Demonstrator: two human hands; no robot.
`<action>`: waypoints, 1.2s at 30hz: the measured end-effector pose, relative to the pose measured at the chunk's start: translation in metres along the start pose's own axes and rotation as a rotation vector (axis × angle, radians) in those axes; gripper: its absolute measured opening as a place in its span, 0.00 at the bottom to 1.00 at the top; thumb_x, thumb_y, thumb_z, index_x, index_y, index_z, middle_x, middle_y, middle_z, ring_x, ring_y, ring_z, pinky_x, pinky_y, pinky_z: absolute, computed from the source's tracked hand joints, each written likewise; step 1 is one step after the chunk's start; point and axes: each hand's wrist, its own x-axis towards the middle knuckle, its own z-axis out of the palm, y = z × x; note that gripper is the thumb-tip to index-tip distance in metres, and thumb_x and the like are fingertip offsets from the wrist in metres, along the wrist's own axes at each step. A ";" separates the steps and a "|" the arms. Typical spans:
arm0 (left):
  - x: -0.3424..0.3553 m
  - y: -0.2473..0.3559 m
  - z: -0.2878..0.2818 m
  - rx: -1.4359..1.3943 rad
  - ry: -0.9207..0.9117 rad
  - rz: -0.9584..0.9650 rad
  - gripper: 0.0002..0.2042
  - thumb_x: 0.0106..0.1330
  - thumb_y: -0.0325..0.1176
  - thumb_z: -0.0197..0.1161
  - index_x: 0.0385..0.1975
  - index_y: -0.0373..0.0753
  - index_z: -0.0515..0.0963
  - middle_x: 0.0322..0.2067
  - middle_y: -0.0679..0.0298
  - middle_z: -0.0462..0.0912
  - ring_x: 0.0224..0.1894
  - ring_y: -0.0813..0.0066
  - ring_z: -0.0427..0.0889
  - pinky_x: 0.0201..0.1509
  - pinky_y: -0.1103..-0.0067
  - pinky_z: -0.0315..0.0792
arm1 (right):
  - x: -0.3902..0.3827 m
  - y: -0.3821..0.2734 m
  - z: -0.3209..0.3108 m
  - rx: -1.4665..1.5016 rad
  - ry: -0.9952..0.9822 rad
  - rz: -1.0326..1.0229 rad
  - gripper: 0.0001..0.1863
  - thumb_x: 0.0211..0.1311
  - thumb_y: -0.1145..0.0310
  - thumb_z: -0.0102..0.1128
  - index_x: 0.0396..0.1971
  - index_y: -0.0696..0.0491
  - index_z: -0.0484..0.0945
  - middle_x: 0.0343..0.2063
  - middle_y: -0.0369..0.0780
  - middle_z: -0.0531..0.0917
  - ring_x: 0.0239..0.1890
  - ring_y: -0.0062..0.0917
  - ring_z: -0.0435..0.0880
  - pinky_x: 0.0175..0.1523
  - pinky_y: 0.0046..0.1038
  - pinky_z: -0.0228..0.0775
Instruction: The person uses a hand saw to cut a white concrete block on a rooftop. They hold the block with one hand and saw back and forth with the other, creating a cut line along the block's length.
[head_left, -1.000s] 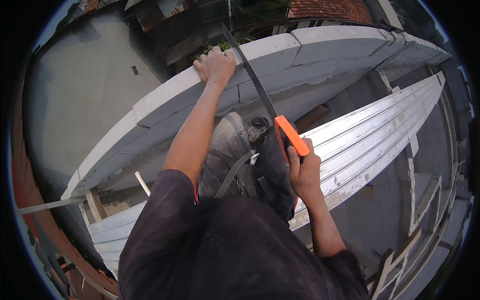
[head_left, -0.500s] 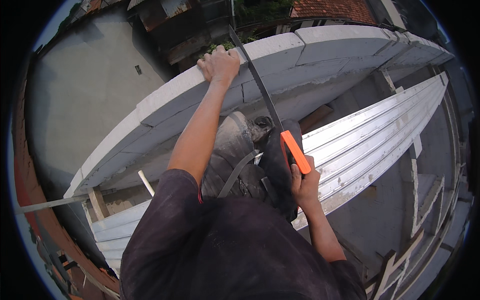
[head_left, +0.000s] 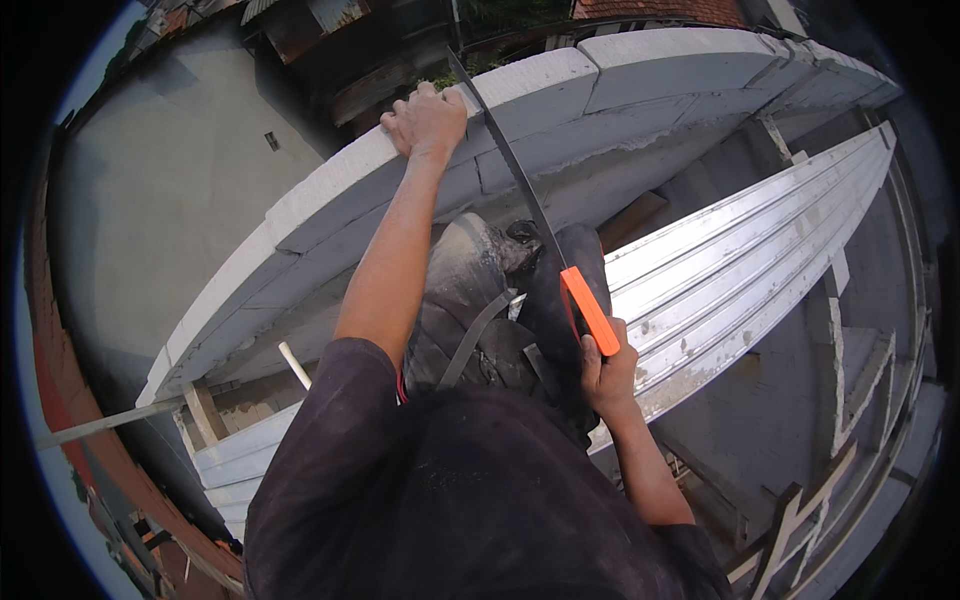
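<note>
My right hand (head_left: 610, 372) is wrapped round the orange handle (head_left: 590, 311) of a handsaw. Its long dark toothed blade (head_left: 522, 182) slants away from me across the top of a pale block wall (head_left: 540, 80), the tip reaching past the far side. Just left of the blade, my left hand (head_left: 428, 122) grips the wall's top edge, fingers curled over it. Some fingertips on the far side are hidden. From this angle I cannot tell how deep the blade sits in the block.
Beneath me a ribbed silvery metal plank (head_left: 740, 250) runs along the wall. Lower right are wooden pieces (head_left: 800, 520) and a grey surface far below. A plastered wall (head_left: 180, 210) rises beyond on the left, and tiled roofs (head_left: 655, 12) lie past the block wall.
The saw has drawn back slightly toward me relative to the wall. My left hand keeps its place on the edge; the whole view has shifted a little.
</note>
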 end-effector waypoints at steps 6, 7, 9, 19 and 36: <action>0.004 0.011 -0.007 -0.003 -0.029 0.024 0.26 0.74 0.50 0.48 0.57 0.39 0.85 0.55 0.51 0.89 0.64 0.51 0.81 0.71 0.56 0.58 | 0.170 -0.060 0.024 -0.018 -0.022 0.064 0.14 0.79 0.62 0.61 0.46 0.58 0.73 0.27 0.56 0.84 0.36 0.63 0.84 0.39 0.50 0.74; 0.001 0.009 -0.007 -0.010 -0.047 0.023 0.26 0.75 0.50 0.48 0.57 0.38 0.85 0.55 0.51 0.89 0.64 0.51 0.81 0.71 0.56 0.59 | 0.160 -0.061 0.022 -0.031 -0.035 0.077 0.14 0.79 0.62 0.61 0.47 0.59 0.73 0.28 0.56 0.84 0.36 0.62 0.84 0.40 0.50 0.74; 0.003 0.002 -0.010 -0.034 -0.063 0.009 0.26 0.75 0.49 0.48 0.56 0.38 0.85 0.54 0.51 0.90 0.64 0.52 0.81 0.71 0.56 0.59 | 0.126 -0.065 0.009 -0.019 -0.060 0.104 0.14 0.80 0.62 0.60 0.49 0.59 0.74 0.29 0.56 0.85 0.36 0.62 0.85 0.40 0.49 0.75; 0.002 0.020 -0.010 -0.034 -0.031 0.043 0.26 0.75 0.49 0.47 0.56 0.38 0.85 0.55 0.48 0.89 0.64 0.47 0.82 0.71 0.54 0.63 | 0.203 -0.081 0.021 -0.142 -0.017 0.038 0.16 0.80 0.60 0.60 0.45 0.60 0.74 0.28 0.59 0.85 0.37 0.63 0.85 0.42 0.51 0.77; -0.001 0.013 -0.008 -0.021 -0.036 0.015 0.26 0.74 0.49 0.49 0.57 0.38 0.84 0.57 0.52 0.88 0.65 0.51 0.80 0.73 0.54 0.57 | 0.170 -0.047 0.036 -0.040 -0.002 0.038 0.13 0.82 0.64 0.58 0.45 0.61 0.75 0.23 0.51 0.81 0.24 0.42 0.81 0.35 0.37 0.71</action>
